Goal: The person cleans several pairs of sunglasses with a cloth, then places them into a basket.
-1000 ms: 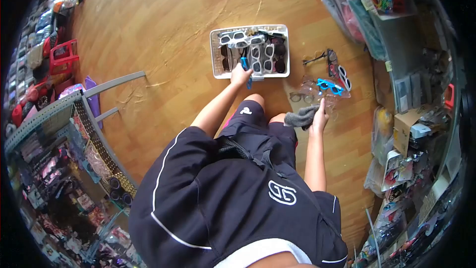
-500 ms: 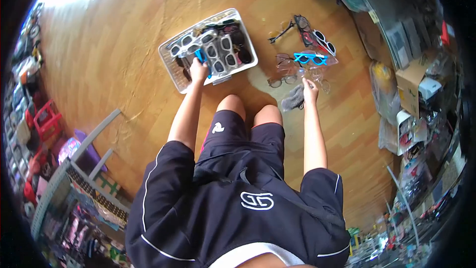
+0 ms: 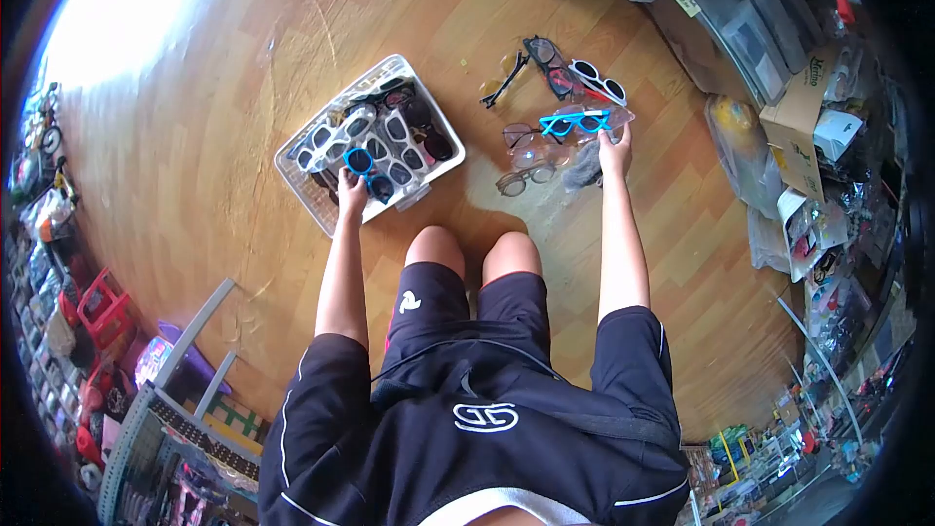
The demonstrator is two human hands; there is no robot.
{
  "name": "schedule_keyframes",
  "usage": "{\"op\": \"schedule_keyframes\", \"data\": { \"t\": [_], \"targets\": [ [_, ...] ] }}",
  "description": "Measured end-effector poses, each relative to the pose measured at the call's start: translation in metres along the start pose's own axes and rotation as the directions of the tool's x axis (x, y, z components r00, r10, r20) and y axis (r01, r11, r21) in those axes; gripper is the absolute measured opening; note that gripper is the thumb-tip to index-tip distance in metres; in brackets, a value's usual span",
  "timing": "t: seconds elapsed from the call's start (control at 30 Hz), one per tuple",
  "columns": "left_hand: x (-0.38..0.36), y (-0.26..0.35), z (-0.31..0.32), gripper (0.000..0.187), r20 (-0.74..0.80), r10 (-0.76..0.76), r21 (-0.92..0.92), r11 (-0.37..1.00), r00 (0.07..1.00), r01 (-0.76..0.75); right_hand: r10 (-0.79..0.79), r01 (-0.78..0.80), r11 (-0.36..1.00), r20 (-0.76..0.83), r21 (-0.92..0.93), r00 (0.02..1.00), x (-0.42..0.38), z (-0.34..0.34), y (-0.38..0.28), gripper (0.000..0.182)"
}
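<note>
My left hand (image 3: 353, 195) is closed on a pair of blue sunglasses (image 3: 359, 162), held over the near side of a white plastic basket (image 3: 289, 180). Their dark lenses face up. Several white-framed sunglasses (image 3: 397, 128) and darker pairs (image 3: 436, 144) fill the basket. My right hand (image 3: 616, 150) is at the near right of the pile on the floor, fingers pinched by the clear plastic; what they grip is too small to make out. Beside it lie bright blue glasses (image 3: 575, 124) and a grey fuzzy cloth (image 3: 582, 168).
Thin-framed glasses (image 3: 526, 178), black-framed glasses (image 3: 549, 66) and white sunglasses (image 3: 597, 81) lie on the wooden floor (image 3: 243, 88). Boxes (image 3: 797, 127) and bagged goods line the right. A metal rack (image 3: 146, 419) and a red stool (image 3: 103, 309) stand at left.
The blue sunglasses in my left hand have turned from edge-on to lenses up. My right hand has moved forward, past the grey cloth to beside the bright blue glasses. The camera view has shifted.
</note>
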State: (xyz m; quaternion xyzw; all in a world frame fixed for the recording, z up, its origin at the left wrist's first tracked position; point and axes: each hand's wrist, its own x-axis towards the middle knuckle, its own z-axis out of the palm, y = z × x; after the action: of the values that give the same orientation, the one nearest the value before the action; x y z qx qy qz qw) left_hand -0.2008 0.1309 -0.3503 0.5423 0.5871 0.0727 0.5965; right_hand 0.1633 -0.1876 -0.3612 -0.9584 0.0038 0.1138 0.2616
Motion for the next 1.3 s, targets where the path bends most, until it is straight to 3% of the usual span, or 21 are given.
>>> {"op": "schedule_keyframes", "data": {
  "t": [0.03,0.1,0.17,0.2,0.3,0.37,0.47,0.5,0.57,0.63,0.7,0.73,0.83,0.9,0.93,1.03,1.1,1.13,1.17,1.23,1.3],
  "targets": [
    [0.005,-0.009,-0.002,0.028,0.031,-0.020,-0.032,0.999,0.999,0.021,0.000,0.002,0.999,-0.038,0.052,0.999,0.004,0.000,-0.001,0.057],
    [0.011,-0.018,-0.002,0.023,-0.014,-0.016,-0.029,0.999,1.000,0.015,0.108,-0.112,0.992,0.070,0.055,0.992,0.014,0.000,0.004,0.046],
    [0.014,-0.015,0.002,0.021,-0.159,-0.033,0.239,0.968,0.987,0.071,0.159,-0.183,0.975,0.183,0.124,0.970,0.024,0.009,0.014,0.038],
    [0.005,0.002,0.011,0.021,-0.247,0.047,0.334,0.942,0.968,0.039,0.157,-0.181,0.975,0.179,0.127,0.971,0.028,0.016,0.021,0.038],
    [0.011,-0.003,0.015,0.025,-0.314,0.025,0.393,0.914,0.949,0.105,0.163,-0.184,0.974,0.152,0.134,0.975,0.029,0.025,0.028,0.036],
    [0.015,-0.009,0.014,0.028,-0.304,-0.014,0.345,0.930,0.953,0.123,0.175,-0.190,0.976,0.140,0.107,0.975,0.022,0.018,0.016,0.036],
    [0.008,0.004,0.016,0.029,-0.159,-0.293,-0.246,0.937,0.943,0.249,0.128,-0.136,0.958,0.046,0.253,0.991,0.011,0.017,0.010,0.031],
    [0.009,0.001,0.015,0.029,-0.154,-0.288,-0.252,0.937,0.945,0.244,0.111,-0.112,0.950,0.020,0.292,0.994,0.004,0.009,-0.002,0.030],
    [0.020,-0.021,0.009,0.030,-0.125,-0.326,-0.557,0.805,0.937,0.205,0.062,-0.041,0.939,-0.050,0.342,0.997,-0.010,-0.009,-0.024,0.026],
    [0.019,-0.021,0.009,0.029,-0.121,-0.306,-0.589,0.788,0.944,0.180,0.088,-0.053,0.937,-0.086,0.347,0.992,-0.019,-0.016,-0.032,0.027],
    [0.013,-0.014,0.013,0.027,-0.278,-0.215,-0.285,0.949,0.936,0.134,0.120,-0.092,0.911,-0.046,0.403,0.992,-0.031,-0.024,-0.037,0.028],
    [0.012,-0.011,0.013,0.027,-0.291,-0.195,-0.278,0.954,0.937,0.112,0.087,-0.068,0.911,-0.028,0.407,0.996,-0.036,-0.029,-0.043,0.028],
    [0.006,0.013,0.017,0.024,-0.182,-0.364,-0.202,0.923,0.914,0.327,-0.069,0.044,0.919,0.050,0.391,0.996,-0.054,-0.050,-0.068,0.025],
    [0.014,0.011,0.015,0.016,-0.039,-0.462,-0.447,0.801,0.886,0.398,-0.070,0.030,0.889,0.071,0.457,0.995,-0.067,-0.062,-0.092,0.022],
    [0.040,-0.022,0.019,0.012,-0.048,-0.479,-0.642,0.687,0.876,0.340,-0.064,0.007,0.880,0.104,0.476,0.993,-0.072,-0.065,-0.102,0.019],
    [0.045,-0.028,0.017,0.020,0.004,-0.376,-0.645,0.707,0.926,0.290,-0.094,-0.016,0.855,0.185,0.518,0.978,-0.088,-0.074,-0.143,0.016],
    [0.037,-0.013,0.026,0.023,-0.264,-0.529,-0.464,0.803,0.807,0.374,-0.174,0.070,0.848,0.152,0.526,0.973,-0.094,-0.071,-0.165,0.016],
    [0.000,0.042,0.021,0.029,-0.408,-0.475,-0.168,0.878,0.780,0.448,-0.230,0.111,0.851,0.173,0.513,0.958,-0.097,-0.074,-0.178,0.015],
    [-0.008,0.052,0.027,0.029,-0.404,-0.482,-0.192,0.876,0.778,0.443,-0.284,0.150,0.850,0.200,0.505,0.938,-0.103,-0.077,-0.194,0.015],
    [-0.018,0.064,0.014,0.032,-0.653,-0.310,0.222,0.794,0.691,0.566,-0.320,0.157,0.827,0.222,0.539,0.921,-0.120,-0.083,-0.228,0.014],
    [-0.029,0.102,-0.007,0.039,-0.475,-0.451,0.173,0.794,0.756,0.582,-0.376,0.219,0.853,0.265,0.474,0.888,-0.132,-0.083,-0.258,0.014]
  ]
}}
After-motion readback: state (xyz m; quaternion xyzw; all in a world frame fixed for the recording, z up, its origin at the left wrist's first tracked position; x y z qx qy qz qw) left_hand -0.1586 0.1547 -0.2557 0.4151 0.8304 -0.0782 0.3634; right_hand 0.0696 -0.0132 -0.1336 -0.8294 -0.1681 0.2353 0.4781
